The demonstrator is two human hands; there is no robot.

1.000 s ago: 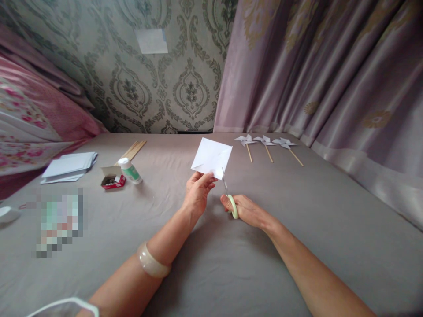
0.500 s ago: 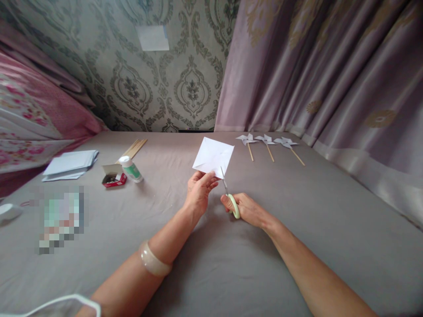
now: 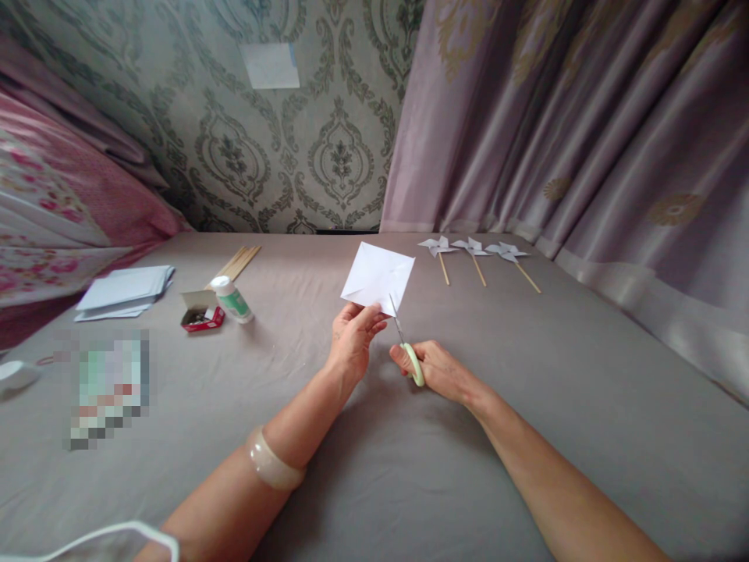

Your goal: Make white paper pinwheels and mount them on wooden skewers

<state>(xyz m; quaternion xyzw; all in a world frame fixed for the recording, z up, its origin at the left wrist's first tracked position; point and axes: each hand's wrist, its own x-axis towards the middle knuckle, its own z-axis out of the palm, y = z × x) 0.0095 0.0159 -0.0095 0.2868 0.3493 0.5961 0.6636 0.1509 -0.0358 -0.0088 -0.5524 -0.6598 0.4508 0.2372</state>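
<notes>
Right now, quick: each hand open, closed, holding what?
Left hand: closed, holding the paper.
Right hand: closed around the scissors, blades at the paper.

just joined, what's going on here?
The person's left hand holds a square of white paper by its near edge, above a grey cloth. The right hand grips scissors, their blades at the paper's near corner. Three paper pinwheels lie beyond, to the right; a paper stack, wooden sticks, an open red box and a bottle are to the left.
</notes>
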